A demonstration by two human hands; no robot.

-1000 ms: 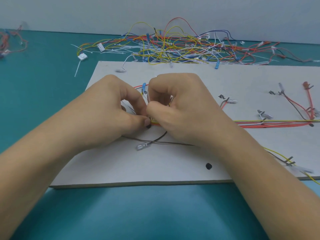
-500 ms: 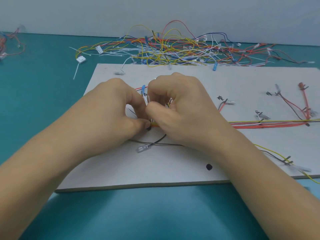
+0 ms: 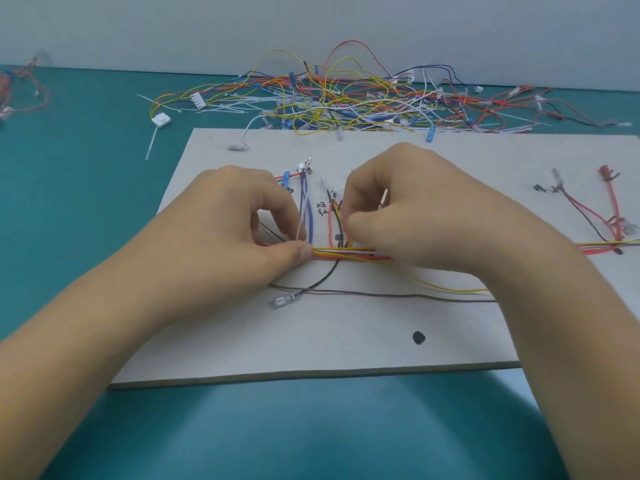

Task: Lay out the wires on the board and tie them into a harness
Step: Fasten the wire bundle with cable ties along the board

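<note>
Lighting is bright, even and diffuse, delivered from overhead; no glare is recorded. A broad soft shadow is cast on the teal surface (image 3: pixel 311 438) before the board (image 3: pixel 381 344). Overall sharpness is moderate; the far wire pile (image 3: pixel 346 98) is rendered softer. Mild wide-angle distortion is noted at the edges.

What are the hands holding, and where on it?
The left hand pinches the wire bundle near its left end. The right hand grips the same bundle further right, by the red and black branch wires; its exact hold is hidden.
</note>
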